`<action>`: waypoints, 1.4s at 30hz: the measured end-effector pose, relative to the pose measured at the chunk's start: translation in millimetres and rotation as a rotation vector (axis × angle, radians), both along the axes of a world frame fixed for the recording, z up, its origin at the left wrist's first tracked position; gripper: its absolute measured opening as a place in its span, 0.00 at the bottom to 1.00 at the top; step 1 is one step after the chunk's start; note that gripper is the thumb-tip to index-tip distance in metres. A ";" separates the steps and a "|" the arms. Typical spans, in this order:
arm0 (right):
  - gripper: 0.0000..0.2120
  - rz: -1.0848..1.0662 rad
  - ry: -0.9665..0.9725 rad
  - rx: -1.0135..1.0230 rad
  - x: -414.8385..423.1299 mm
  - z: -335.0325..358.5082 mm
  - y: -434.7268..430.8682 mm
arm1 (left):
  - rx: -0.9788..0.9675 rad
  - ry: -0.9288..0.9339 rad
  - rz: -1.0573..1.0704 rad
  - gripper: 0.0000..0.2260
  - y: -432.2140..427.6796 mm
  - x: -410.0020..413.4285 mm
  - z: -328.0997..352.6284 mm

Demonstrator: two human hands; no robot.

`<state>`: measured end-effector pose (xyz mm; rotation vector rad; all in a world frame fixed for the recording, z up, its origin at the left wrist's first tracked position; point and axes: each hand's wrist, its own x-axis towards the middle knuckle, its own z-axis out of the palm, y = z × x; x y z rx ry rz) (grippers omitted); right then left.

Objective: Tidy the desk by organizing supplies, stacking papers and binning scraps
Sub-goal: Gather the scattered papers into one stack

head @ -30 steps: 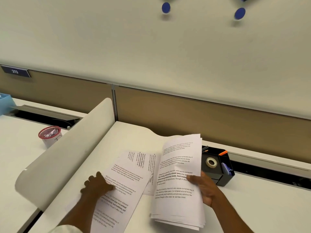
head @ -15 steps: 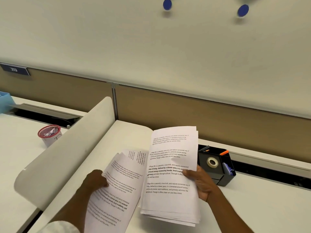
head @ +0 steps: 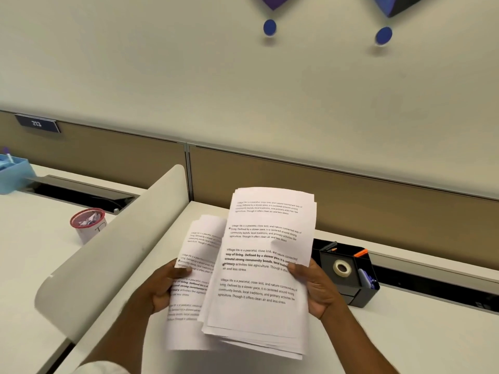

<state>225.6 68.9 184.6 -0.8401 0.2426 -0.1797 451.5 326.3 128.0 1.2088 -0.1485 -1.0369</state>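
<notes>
Item: thick stack of white printed paper sheets [head: 263,287], lower centre of frame, held above the white worktop [head: 410,336]. Its long axis is near upright, with the top edge toward the upper frame, leaning slightly right, and the text facing the viewer. The right hand [head: 314,288] grips its right edge, thumb on the front and fingers closed behind. Item: thinner sheaf of white printed sheets [head: 195,268], just left of the stack and overlapped by it, long axis likewise upright. The left hand [head: 162,288] pinches its left edge, fingers closed round it. Half a second ago this sheaf hung lower and slanted toward lower left; it is now raised against the stack. Surroundings: black desk organiser [head: 361,292] holding a roll of tape [head: 342,268] at right, curved pale divider [head: 113,255], red mesh cup [head: 87,221] at left, tan partition panel [head: 351,201], cream wall [head: 216,76].
</notes>
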 end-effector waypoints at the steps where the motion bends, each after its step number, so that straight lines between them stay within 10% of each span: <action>1: 0.28 0.003 -0.002 -0.004 2.4 2.5 1.2 | -0.037 0.015 0.018 0.21 -6.8 -5.1 2.1; 16: 0.24 -0.095 0.290 -0.161 -5.5 -6.6 -1.7 | -0.279 0.089 -0.048 0.18 -63.1 -41.7 20.0; 42: 0.21 -0.109 0.458 -0.304 -10.7 -30.3 -5.3 | -0.049 -0.124 -0.195 0.26 -75.5 -58.5 16.7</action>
